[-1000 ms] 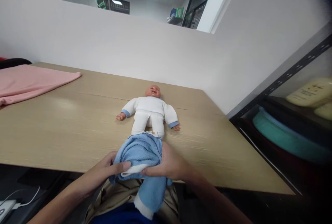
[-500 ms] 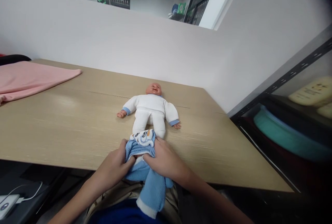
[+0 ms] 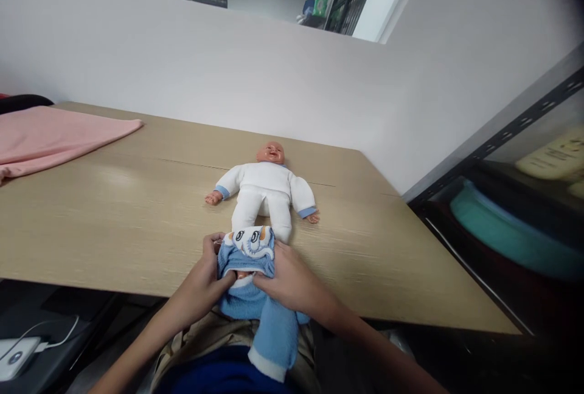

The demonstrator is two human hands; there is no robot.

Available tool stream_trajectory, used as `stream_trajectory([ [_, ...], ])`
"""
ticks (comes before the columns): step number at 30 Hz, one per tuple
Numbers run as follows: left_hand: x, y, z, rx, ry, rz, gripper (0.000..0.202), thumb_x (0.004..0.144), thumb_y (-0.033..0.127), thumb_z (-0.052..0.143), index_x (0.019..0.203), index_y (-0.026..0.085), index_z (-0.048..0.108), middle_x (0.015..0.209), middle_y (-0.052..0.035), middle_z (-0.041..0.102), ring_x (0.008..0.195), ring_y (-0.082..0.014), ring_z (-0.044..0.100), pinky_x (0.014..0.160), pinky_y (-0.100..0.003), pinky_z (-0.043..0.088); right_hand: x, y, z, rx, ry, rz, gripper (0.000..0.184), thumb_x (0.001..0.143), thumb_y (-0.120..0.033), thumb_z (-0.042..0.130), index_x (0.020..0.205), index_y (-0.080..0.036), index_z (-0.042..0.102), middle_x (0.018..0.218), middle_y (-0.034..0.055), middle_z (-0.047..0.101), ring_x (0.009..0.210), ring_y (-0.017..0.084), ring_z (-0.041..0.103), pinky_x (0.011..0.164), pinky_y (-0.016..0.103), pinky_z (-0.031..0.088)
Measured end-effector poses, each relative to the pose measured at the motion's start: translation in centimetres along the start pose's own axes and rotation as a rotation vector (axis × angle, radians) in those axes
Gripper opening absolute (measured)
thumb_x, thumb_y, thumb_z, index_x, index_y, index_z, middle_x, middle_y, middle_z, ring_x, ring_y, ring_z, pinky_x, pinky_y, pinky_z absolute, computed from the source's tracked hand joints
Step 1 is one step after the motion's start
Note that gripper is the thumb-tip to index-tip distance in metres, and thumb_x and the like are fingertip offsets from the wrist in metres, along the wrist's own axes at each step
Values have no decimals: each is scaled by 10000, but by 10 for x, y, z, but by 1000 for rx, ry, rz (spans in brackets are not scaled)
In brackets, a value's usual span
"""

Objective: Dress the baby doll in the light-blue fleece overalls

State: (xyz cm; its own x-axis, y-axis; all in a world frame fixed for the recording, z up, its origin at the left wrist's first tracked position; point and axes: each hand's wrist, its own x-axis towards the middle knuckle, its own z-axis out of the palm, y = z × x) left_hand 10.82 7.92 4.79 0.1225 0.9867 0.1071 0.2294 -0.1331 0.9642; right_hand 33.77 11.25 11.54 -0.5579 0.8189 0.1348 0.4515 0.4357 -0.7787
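A baby doll point(image 3: 267, 190) in a white suit with blue cuffs lies on its back on the wooden table point(image 3: 137, 217), head away from me. At its feet both my hands hold a small blue fleece garment point(image 3: 249, 260) with a cartoon face patch. My left hand point(image 3: 203, 281) grips the garment's left side, fingers curled into the cloth. My right hand point(image 3: 289, 281) grips its right side. The garment is bunched over the doll's left foot, and one blue leg with a white cuff hangs down over my lap.
A pink cloth point(image 3: 50, 138) lies at the table's far left. A dark metal shelf point(image 3: 515, 157) with a teal tub point(image 3: 511, 230) and cream bottles stands at right. A white device with a cable point(image 3: 18, 360) sits low at left. A white wall runs behind the table.
Both hands have pushed the blue garment forward toward the doll's feet. The cartoon face patch, hidden a second ago, now shows on top.
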Motion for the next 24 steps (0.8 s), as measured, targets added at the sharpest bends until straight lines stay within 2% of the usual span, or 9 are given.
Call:
stream_trajectory([
  [2, 1, -3, 1, -49, 27, 31, 565, 980, 327, 669, 1475, 233, 416, 1460, -154, 668, 1408, -326, 655, 1203, -496, 508, 1, 4, 1, 44, 4, -6, 459, 845, -61, 714, 1248, -271, 776, 1366, 71, 806, 1304, 335, 752, 1185, 523, 580],
  [6, 4, -7, -4, -5, 10, 85, 498, 1035, 295, 623, 1516, 241, 504, 1460, -113, 692, 1428, -307, 635, 1235, -469, 480, 3, 14, 4, 100, 44, -28, 450, 824, -75, 751, 1221, -286, 735, 1272, 50, 826, 1251, 332, 772, 1118, 498, 624],
  [11, 14, -9, -19, 110, -26, 189, 449, 1058, 312, 618, 1499, 239, 571, 1507, -129, 719, 1400, -318, 678, 1202, -466, 523, 8, 17, 3, 167, 87, -58, 418, 840, -150, 789, 1242, -253, 733, 1270, 55, 838, 1176, 303, 796, 1086, 466, 630],
  [14, 24, -5, -31, 198, -42, 228, 406, 1036, 343, 642, 1421, 216, 658, 1449, -143, 756, 1354, -344, 700, 1197, -502, 533, 16, 19, -5, 92, 74, -79, 338, 839, -147, 790, 1163, -243, 774, 1179, 38, 855, 1078, 278, 805, 1020, 418, 637],
  [17, 38, 6, -46, 252, -133, 220, 297, 1065, 397, 639, 1270, 213, 750, 1322, -131, 792, 1256, -337, 718, 1167, -498, 552, 27, 27, -19, 2, 56, -87, 249, 843, -124, 781, 1063, -240, 795, 1085, 29, 849, 997, 262, 790, 991, 403, 626],
  [22, 72, 25, -67, 199, -321, 257, 302, 1016, 440, 769, 1236, 241, 826, 1420, -128, 775, 1407, -357, 656, 1280, -502, 467, 53, 38, -47, -228, -92, -257, 213, 904, -216, 824, 1116, -241, 824, 1236, 75, 810, 1232, 321, 718, 1163, 489, 548],
  [24, 85, 28, -73, 171, -395, 218, 333, 964, 464, 845, 1200, 229, 839, 1367, -121, 796, 1367, -359, 673, 1260, -500, 483, 60, 38, -55, -252, -146, -230, 241, 911, -306, 880, 1137, -237, 830, 1239, 83, 799, 1219, 332, 719, 1165, 504, 545],
])
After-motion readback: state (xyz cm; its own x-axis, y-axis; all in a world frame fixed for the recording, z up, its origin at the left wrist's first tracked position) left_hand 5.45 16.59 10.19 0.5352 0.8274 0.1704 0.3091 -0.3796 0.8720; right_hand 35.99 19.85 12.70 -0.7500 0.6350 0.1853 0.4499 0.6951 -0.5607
